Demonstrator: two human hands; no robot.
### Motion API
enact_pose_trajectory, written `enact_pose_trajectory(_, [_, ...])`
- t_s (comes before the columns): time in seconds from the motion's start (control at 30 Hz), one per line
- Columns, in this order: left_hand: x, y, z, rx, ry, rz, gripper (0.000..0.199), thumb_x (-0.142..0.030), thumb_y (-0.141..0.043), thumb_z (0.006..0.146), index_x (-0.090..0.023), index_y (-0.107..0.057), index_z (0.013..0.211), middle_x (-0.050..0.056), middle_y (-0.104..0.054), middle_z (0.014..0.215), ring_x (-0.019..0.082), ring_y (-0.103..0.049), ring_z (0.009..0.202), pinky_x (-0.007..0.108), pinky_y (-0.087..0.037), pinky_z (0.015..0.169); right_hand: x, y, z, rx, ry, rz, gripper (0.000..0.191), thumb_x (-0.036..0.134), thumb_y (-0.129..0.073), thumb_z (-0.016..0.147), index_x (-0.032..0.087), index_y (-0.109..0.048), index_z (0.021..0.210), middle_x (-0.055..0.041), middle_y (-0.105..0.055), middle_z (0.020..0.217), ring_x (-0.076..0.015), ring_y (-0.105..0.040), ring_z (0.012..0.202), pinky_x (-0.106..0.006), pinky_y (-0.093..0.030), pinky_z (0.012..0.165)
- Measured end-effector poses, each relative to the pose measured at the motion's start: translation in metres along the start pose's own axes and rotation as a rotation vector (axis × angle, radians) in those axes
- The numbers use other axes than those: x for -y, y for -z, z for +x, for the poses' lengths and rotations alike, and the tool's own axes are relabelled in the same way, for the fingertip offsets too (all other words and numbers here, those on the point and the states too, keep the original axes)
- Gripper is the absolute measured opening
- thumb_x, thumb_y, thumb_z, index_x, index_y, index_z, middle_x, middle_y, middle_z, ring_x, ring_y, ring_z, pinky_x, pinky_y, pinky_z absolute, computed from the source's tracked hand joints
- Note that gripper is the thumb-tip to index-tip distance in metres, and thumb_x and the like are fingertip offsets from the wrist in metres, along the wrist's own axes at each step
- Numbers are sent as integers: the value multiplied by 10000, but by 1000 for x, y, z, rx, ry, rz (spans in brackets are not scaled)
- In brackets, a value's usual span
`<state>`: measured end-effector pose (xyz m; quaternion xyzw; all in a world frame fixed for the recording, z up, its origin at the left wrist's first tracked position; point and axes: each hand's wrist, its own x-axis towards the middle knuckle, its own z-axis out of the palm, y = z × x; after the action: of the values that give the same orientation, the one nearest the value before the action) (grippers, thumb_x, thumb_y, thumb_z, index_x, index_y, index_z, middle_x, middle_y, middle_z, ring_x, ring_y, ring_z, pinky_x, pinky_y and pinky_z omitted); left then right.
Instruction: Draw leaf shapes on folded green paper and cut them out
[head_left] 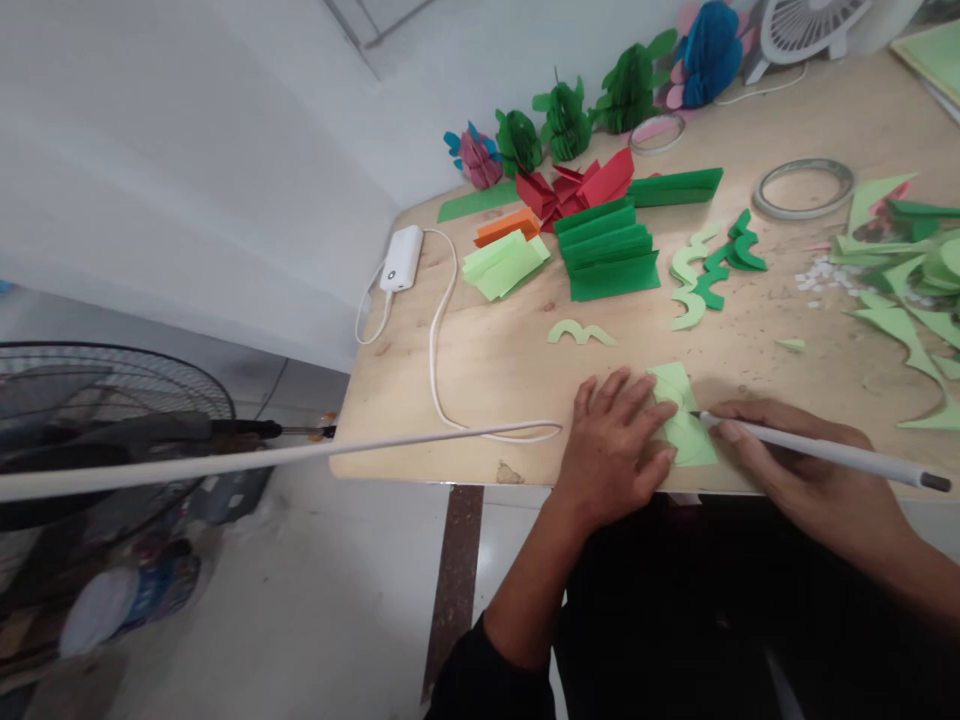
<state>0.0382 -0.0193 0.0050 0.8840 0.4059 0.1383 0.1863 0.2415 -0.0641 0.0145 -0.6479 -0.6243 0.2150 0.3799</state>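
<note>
A light green piece of paper (pixel 690 438) lies near the front edge of the wooden table. My left hand (pixel 611 435) rests on its left side, fingers spread and flat. In my right hand (pixel 810 450) is a white pencil (pixel 825 444), its dark tip touching the paper by my left fingers. Faint curved lines show on the sheet, partly under my fingers. Just beyond my left hand lies a wavy light green cutout (pixel 581 332). Farther back are another wavy light green cutout (pixel 684 285) and dark green wavy cutouts (pixel 739 245).
Folded dark green paper (pixel 607 255), light green paper (pixel 504 265) and red paper (pixel 574 190) lie farther back. Paper scraps (pixel 915 320) cover the right side, near a tape roll (pixel 804 188). A white cable (pixel 435 340) runs from a power bank (pixel 403 258) past the table's left edge.
</note>
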Motion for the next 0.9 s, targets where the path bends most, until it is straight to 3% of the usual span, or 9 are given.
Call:
enact_pose_trajectory(0.33, [0,1,1,10,5,8,426,-410,-530,914,-269,-601,1310,37,-500,1519,267,-319,1475,528,-190,1222,5,-2,5,8,30,1,230,461,-598,852,266,-720,863,-23,-792,894,-218,-748,836,-364,-611,754])
enact_pose_trajectory(0.47, [0,1,1,9,3,10,422,-403,-528,914,-267,-606,1305,40,-505,1515,268,-327,1471,522,-188,1222,4,2,3,-8,-26,-20,258,481,-586,859,265,-724,883,-23,-792,897,-219,-748,842,-353,-610,739])
enact_pose_trajectory(0.9, [-1,1,1,8,4,2,422,-397,-531,911,-263,-604,1305,40,-502,1518,268,-324,1473,526,-194,1217,-2,3,-5,-28,-65,-32,283,525,-601,838,285,-730,912,-33,-794,920,-263,-754,855,-427,-626,749])
